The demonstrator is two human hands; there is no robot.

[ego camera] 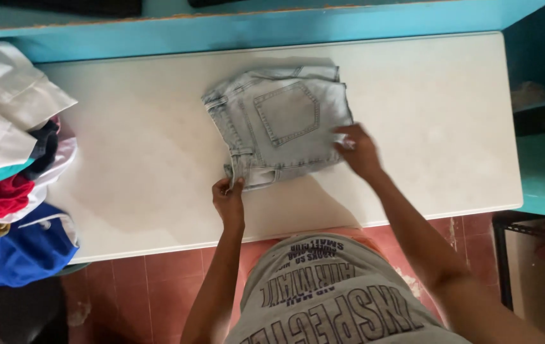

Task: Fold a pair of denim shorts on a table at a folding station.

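- Folded denim shorts [279,124]: pale washed blue, back pocket facing up, lying flat at the upper centre of the frame on the white tabletop [425,108]. Waistband runs down the left side of the bundle; edges roughly square, the near one slightly uneven.
- Left hand [228,199]: at lower centre, fingers pressed together, pinching the near left corner of the shorts at the waistband end.
- Right hand [359,150]: right of centre, fingers loosely spread, tips resting on the right edge of the shorts near a frayed hem.
- Handling note, as a judgement: the fold would sit neatest with both corners held level, the cloth kept flat against the top, and the layers aligned before any pressing down.
- Tabletop: long, pale, matt, running across the frame, blue painted ledge [272,28] along its far side.
- Heap of clothes [11,165]: left edge of the frame, white, red, teal and blue pieces, unfolded, well apart from the shorts.
- Floor [151,280]: reddish tiles, bottom of the frame.
- Grey printed shirt [330,299]: worn by the person, bottom centre.
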